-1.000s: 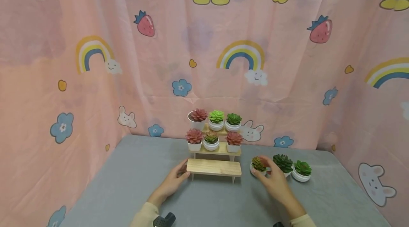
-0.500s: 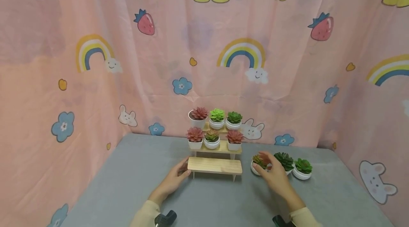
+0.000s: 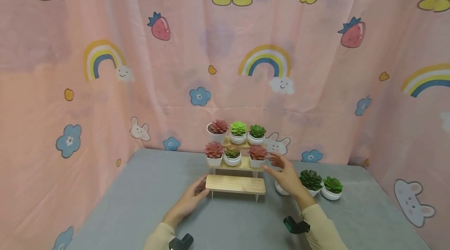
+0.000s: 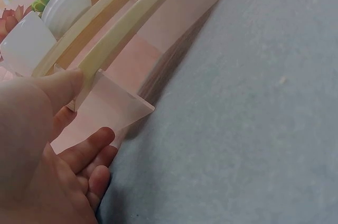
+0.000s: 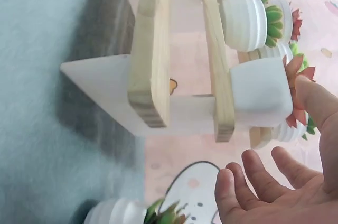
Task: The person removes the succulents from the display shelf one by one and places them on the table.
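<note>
A three-tier wooden plant stand (image 3: 235, 184) with pale side panels stands on the grey table. My left hand (image 3: 188, 199) holds the left end of its lowest board; in the left wrist view the thumb (image 4: 66, 84) lies on the board end. My right hand (image 3: 286, 175) is beside the red succulent (image 3: 258, 153) in a white square pot at the right of the middle tier. Its fingers are spread, and in the right wrist view the thumb (image 5: 311, 97) is at the petals; contact is unclear. A potted succulent (image 3: 281, 188) on the table is mostly hidden behind this hand.
Two green potted succulents (image 3: 311, 179) stand on the table (image 3: 355, 218) at right. The middle tier also bears a red succulent (image 3: 213, 150) and a green-brown one (image 3: 232, 152). Three more pots line the top tier (image 3: 239, 140). A pink printed curtain (image 3: 225, 47) hangs behind.
My right hand has left the small potted succulent on the table and moved left and up to the middle tier's right end. That pot stays on the table. My left hand keeps its place.
</note>
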Action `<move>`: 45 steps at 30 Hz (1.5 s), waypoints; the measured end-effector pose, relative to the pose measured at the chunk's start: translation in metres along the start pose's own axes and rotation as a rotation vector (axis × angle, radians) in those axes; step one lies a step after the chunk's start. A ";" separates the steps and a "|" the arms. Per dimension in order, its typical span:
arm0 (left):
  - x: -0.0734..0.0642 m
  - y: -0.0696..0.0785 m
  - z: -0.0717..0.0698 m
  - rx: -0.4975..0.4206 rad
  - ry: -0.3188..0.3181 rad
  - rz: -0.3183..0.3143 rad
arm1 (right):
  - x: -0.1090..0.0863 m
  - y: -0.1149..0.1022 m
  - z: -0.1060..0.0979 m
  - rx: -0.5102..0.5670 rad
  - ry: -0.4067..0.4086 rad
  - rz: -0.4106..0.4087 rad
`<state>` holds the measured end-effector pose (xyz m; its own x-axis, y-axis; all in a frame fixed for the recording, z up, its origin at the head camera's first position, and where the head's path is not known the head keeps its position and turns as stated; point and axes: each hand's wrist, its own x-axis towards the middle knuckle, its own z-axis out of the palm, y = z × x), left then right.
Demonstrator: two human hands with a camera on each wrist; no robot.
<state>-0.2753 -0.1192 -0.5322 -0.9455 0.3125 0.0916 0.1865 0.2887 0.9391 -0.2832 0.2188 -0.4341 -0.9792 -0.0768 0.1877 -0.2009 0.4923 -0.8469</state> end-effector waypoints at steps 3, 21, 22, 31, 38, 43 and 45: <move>0.000 0.000 0.000 0.003 0.000 0.001 | 0.007 -0.002 0.003 0.032 -0.036 0.021; 0.001 0.007 0.000 0.022 0.014 -0.009 | 0.025 -0.012 0.008 0.109 -0.080 0.023; 0.001 0.007 -0.001 0.024 0.011 -0.008 | 0.025 -0.012 0.008 0.106 -0.082 0.021; -0.003 0.006 0.001 0.012 0.014 -0.010 | 0.025 -0.014 0.010 0.081 -0.092 0.017; -0.002 0.005 0.001 0.011 0.011 -0.009 | 0.025 -0.013 0.009 0.092 -0.077 -0.005; -0.001 0.003 0.001 0.005 0.012 -0.003 | 0.025 -0.009 0.007 0.104 -0.067 -0.032; -0.001 0.003 0.001 0.002 0.011 -0.004 | 0.024 -0.008 0.006 0.112 -0.067 -0.040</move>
<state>-0.2735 -0.1178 -0.5299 -0.9492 0.3012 0.0915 0.1831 0.2919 0.9387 -0.3056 0.2081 -0.4252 -0.9692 -0.1544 0.1918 -0.2380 0.3882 -0.8903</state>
